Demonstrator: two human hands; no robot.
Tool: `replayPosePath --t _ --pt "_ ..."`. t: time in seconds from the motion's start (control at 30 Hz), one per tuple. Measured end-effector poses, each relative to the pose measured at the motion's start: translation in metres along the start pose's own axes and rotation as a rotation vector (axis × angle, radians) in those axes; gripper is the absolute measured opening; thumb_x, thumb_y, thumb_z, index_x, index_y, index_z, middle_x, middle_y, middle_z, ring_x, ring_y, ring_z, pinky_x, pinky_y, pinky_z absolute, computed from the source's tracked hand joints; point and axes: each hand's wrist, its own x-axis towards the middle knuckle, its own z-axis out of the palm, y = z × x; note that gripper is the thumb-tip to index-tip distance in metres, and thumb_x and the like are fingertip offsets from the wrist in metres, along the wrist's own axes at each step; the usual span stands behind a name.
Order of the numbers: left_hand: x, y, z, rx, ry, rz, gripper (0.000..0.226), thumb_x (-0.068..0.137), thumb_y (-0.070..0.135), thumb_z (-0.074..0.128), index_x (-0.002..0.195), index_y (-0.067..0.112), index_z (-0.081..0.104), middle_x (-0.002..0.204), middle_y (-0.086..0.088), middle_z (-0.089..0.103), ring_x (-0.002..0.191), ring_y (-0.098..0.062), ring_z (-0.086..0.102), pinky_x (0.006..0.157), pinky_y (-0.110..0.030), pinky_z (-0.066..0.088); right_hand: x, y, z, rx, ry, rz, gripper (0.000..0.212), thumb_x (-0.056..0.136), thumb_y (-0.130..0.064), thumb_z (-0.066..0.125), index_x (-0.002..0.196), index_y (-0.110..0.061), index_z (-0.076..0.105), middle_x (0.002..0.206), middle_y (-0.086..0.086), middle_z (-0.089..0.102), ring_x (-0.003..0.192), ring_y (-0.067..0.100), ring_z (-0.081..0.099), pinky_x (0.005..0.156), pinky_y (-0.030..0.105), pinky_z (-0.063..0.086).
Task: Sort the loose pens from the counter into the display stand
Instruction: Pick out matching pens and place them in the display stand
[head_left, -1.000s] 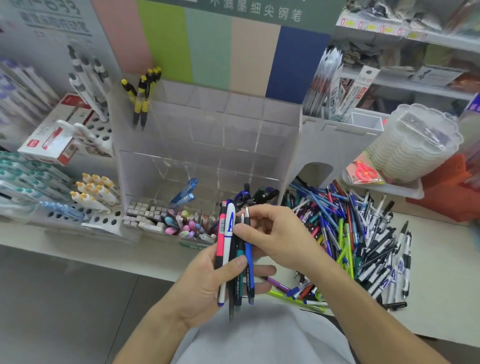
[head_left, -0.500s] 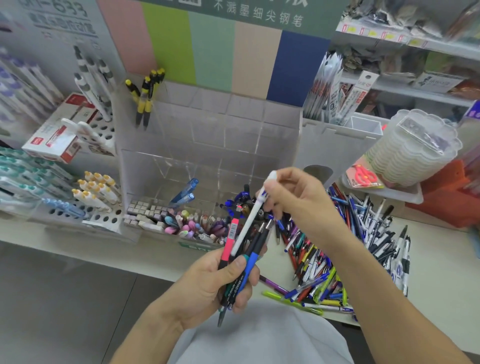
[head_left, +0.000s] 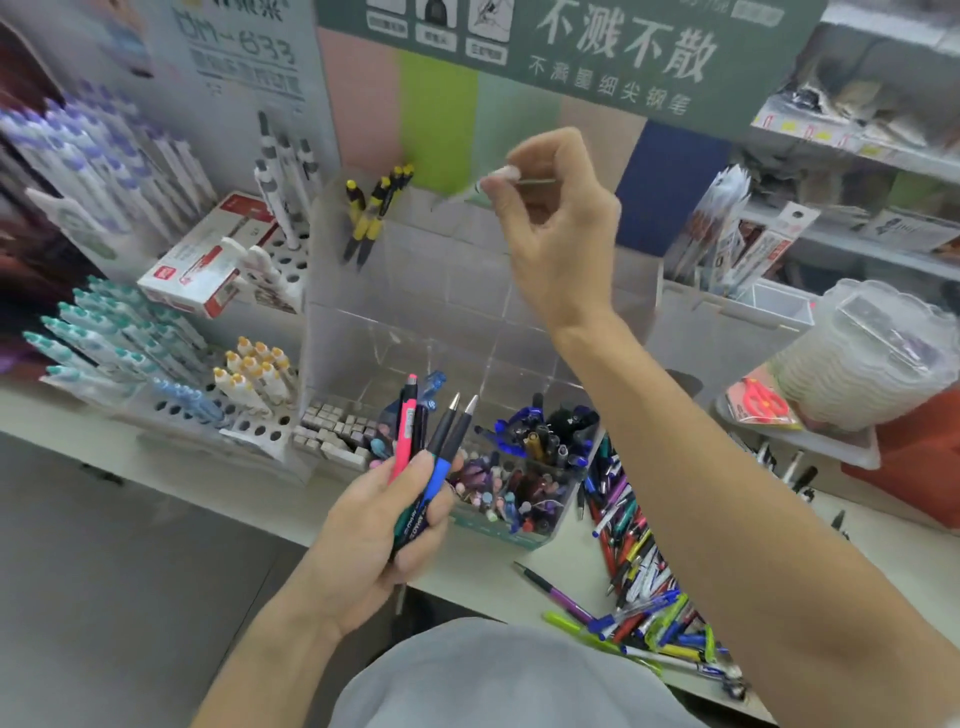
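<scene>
My left hand (head_left: 384, 525) grips a bundle of pens (head_left: 423, 457): one pink, one blue, one green, one dark, tips pointing up. Raised above the clear acrylic display stand (head_left: 447, 322), my right hand (head_left: 558, 218) pinches a white pen (head_left: 480, 188), which is blurred by motion and lies over the stand's top back row. Three yellow-and-black pens (head_left: 371, 218) stand in the stand's top left compartment, and a blue pen (head_left: 432, 387) lies in a lower one. A pile of loose pens (head_left: 636, 566) covers the counter under my right forearm.
White racks with capped pens (head_left: 130, 343) fill the left side, with a red-and-white box (head_left: 208, 260) behind. A small tray of erasers and refills (head_left: 498, 488) sits before the stand. Stacked clear lids (head_left: 862, 353) and red scissors (head_left: 761, 402) are at the right.
My right hand pulled the white pen out of the bundle and lifted it up and back over the top of the display stand. My left hand stays low, holding the other pens.
</scene>
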Motion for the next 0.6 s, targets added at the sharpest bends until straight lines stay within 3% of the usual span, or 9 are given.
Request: replayPosePath --t 0.1,0.2,0.27,0.4,0.5,0.6 --pt "0.002 -0.001 -0.002 -0.071 0.004 0.042 0.029 0.094 0.025 0.051 0.101 -0.003 0.055 0.066 -0.010 0.045 0.049 -0.015 0.038 0.046 -0.022 0.034 0.010 0.016 0.015 -0.177 -0.128 0.032 0.014 0.091 -0.008 0.072 0.101 -0.001 0.068 0.081 -0.005 0.067 0.067 0.001 0.061 0.070 0.013 0.051" --pt "0.006 -0.002 0.000 -0.217 0.011 0.070 0.037 0.093 0.013 0.052 0.127 0.001 0.057 0.083 -0.009 0.054 0.057 -0.015 0.048 0.049 -0.024 0.042 0.011 0.024 0.024 -0.282 -0.200 0.096 0.020 0.095 -0.009 0.065 0.114 -0.005 0.073 0.080 -0.007 0.066 0.065 0.001 0.055 0.067 0.006 0.042" --pt "0.008 -0.002 0.000 -0.253 0.013 0.090 0.038 0.093 0.009 0.050 0.131 0.005 0.057 0.084 -0.008 0.057 0.060 -0.017 0.053 0.051 -0.026 0.047 0.010 0.025 0.026 -0.291 -0.203 0.123 0.024 0.096 -0.010 0.063 0.119 -0.007 0.072 0.082 -0.007 0.067 0.067 0.003 0.056 0.069 0.009 0.044" --pt "0.012 0.003 0.002 -0.290 0.020 0.098 0.038 0.094 0.010 0.049 0.131 0.005 0.055 0.085 -0.011 0.060 0.067 -0.025 0.061 0.060 -0.033 0.055 0.008 0.021 0.023 -0.278 -0.206 0.138 0.022 0.090 -0.013 0.071 0.110 -0.005 0.067 0.088 -0.003 0.069 0.075 0.009 0.063 0.078 0.031 0.055" --pt "0.016 0.007 0.004 -0.287 0.045 0.112 0.035 0.098 0.012 0.047 0.132 0.004 0.053 0.085 -0.012 0.059 0.066 -0.027 0.061 0.061 -0.035 0.056 -0.002 0.010 0.012 -0.339 -0.157 0.029 0.034 0.086 -0.004 0.071 0.119 -0.004 0.061 0.105 0.008 0.065 0.082 0.015 0.063 0.078 0.028 0.054" --pt "0.019 0.009 0.006 -0.254 0.062 0.121 0.032 0.100 0.016 0.045 0.128 0.000 0.050 0.076 -0.011 0.058 0.057 -0.026 0.059 0.054 -0.033 0.054 -0.037 -0.017 -0.006 -0.218 -0.153 0.019 0.017 0.089 0.000 0.068 0.104 -0.006 0.065 0.093 0.005 0.066 0.076 0.012 0.062 0.070 0.022 0.052"
